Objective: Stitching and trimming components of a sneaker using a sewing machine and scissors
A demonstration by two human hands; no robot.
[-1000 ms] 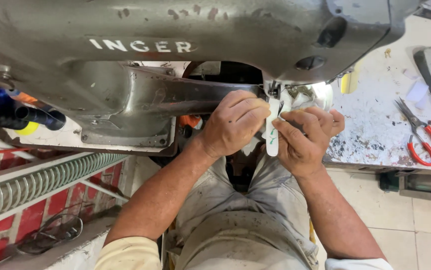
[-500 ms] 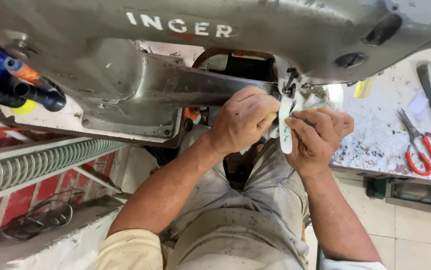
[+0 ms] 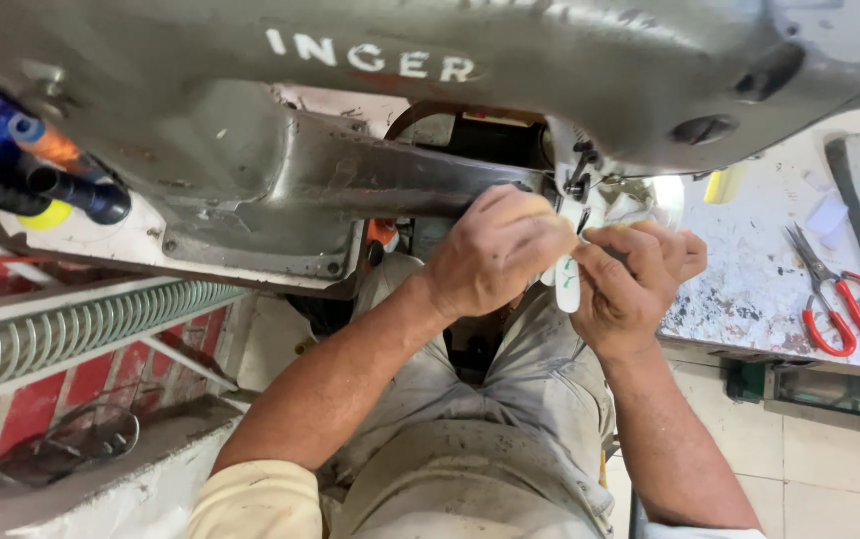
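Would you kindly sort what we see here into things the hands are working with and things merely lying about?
In use:
left hand
right hand
white strip, held between both hands
sewing machine, its needle area just above the strip

Lying about:
red-handled scissors on the stained worktable
thread spools
metal coil

Bare forearms and hands, left hand (image 3: 495,250) and right hand (image 3: 629,284); pale cream short sleeves at bottom of frame; grey, grime-stained trousers in lower centre.
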